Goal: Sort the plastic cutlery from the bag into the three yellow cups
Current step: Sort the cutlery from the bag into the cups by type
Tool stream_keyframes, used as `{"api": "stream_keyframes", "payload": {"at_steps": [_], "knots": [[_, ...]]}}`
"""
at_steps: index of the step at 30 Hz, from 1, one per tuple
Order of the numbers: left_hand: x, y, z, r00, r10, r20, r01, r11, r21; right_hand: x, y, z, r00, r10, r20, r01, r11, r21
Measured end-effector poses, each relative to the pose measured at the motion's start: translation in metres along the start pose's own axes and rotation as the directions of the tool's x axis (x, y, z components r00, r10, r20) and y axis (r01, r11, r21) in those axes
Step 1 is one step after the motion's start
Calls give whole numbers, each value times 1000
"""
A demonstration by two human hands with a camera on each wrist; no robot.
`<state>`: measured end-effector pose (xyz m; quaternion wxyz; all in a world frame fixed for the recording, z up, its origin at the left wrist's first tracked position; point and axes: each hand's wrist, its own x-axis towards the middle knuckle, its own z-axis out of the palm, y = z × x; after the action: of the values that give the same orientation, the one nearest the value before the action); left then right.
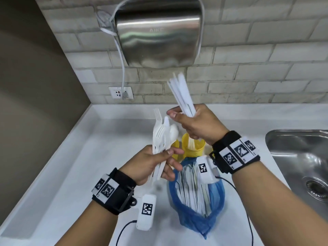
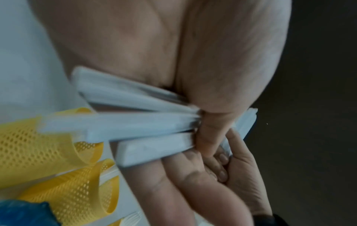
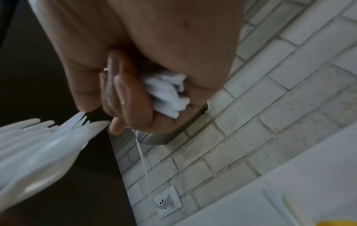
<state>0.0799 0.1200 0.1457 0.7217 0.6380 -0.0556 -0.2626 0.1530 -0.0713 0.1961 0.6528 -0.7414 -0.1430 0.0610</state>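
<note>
My left hand (image 1: 165, 158) grips a bunch of white plastic forks and spoons (image 1: 162, 134) by the handles, heads up. In the left wrist view those handles (image 2: 139, 122) fan out below the palm. My right hand (image 1: 186, 119), higher and further back, holds a second bundle of white cutlery (image 1: 181, 93) pointing up; its ends (image 3: 166, 93) show in the fist. One yellow mesh cup (image 1: 194, 148) stands under the right hand with cutlery in it. Another yellow cup (image 1: 175, 148) is half hidden behind the left hand. The blue bag (image 1: 195, 210) lies open near me, with more cutlery inside.
A steel sink (image 1: 300, 157) is sunk into the white counter (image 1: 79, 166) at the right. A metal hand dryer (image 1: 158, 32) hangs on the brick wall above, its cable running to a socket (image 1: 121, 92). A dark wall closes off the left side.
</note>
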Motion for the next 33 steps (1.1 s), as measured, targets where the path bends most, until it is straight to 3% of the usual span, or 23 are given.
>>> {"api": "stream_keyframes", "payload": {"at_steps": [2,9,14,20,21,23,26,29,33], "knots": [[1,1,0,1000,21,14,-21,999,35,1,-3,-1,996,-23,88,28,998,-60],[3,0,-2,998,66,8,-67,995,68,-6,-8,0,984,-81,159,101,988,-117],[0,0,-5,999,39,5,-40,993,110,3,2,-6,995,-64,-82,72,992,108],[0,6,-3,1000,1,-22,1,995,102,-5,5,-4,994,-56,93,60,997,-43],[0,6,-2,999,3,-34,1,995,101,-5,5,-3,996,-69,62,69,998,-9],[-1,7,-1,998,3,-55,3,995,103,-1,6,-3,992,-59,-114,81,975,205],[-3,4,-2,995,-6,-104,17,994,109,3,8,-11,917,83,-389,146,840,523],[-4,-2,-2,985,9,-174,-1,999,42,2,15,-15,868,115,-484,209,798,565],[-3,-3,4,954,-10,-299,-48,981,-187,-7,14,-9,809,82,-582,336,748,572]]}}
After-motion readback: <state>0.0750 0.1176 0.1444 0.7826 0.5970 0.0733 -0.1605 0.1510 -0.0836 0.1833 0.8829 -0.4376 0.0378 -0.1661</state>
